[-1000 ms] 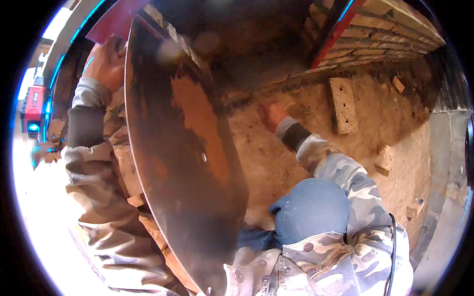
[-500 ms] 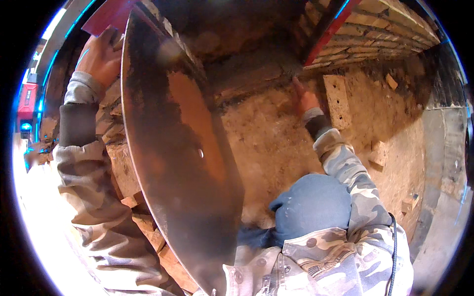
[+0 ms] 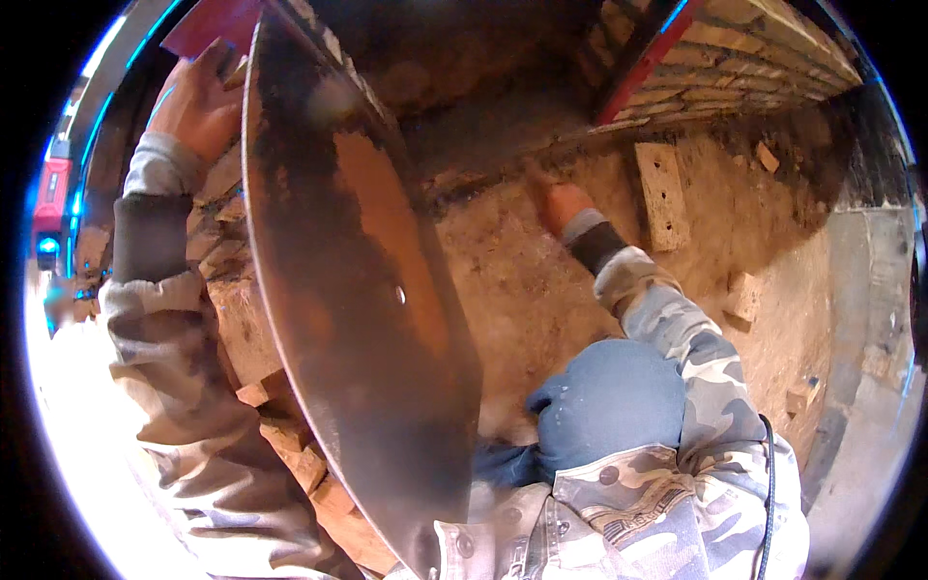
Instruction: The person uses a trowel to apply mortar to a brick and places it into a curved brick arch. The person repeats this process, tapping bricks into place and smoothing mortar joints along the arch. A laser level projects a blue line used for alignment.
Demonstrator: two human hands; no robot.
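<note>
A large dark metal plate point(image 3: 329, 319) with a rust-brown patch and a small hole stands on edge between my arms. My left hand point(image 3: 198, 106) is beyond its left edge at the upper left. Its fingers bend against the lower edge of a red metal panel point(image 3: 215, 27), and the fingertips are partly hidden. My right hand point(image 3: 563, 205) reaches low over the brown earthen floor point(image 3: 522, 271), close to the dark ledge point(image 3: 503, 145) at the back. Motion smears its fingers, and nothing that it holds can be made out.
A flat block with holes point(image 3: 661, 196) lies right of my right hand. Brickwork with a red metal edge point(image 3: 643, 72) rises at the upper right. Brick pieces point(image 3: 742, 300) lie along the right side. Stacked bricks point(image 3: 242, 329) stand below my left arm. A red device point(image 3: 53, 184) sits far left.
My right hand has moved left along the foot of the dark ledge, and its forearm has swung with it. My left hand and the plate have barely shifted.
</note>
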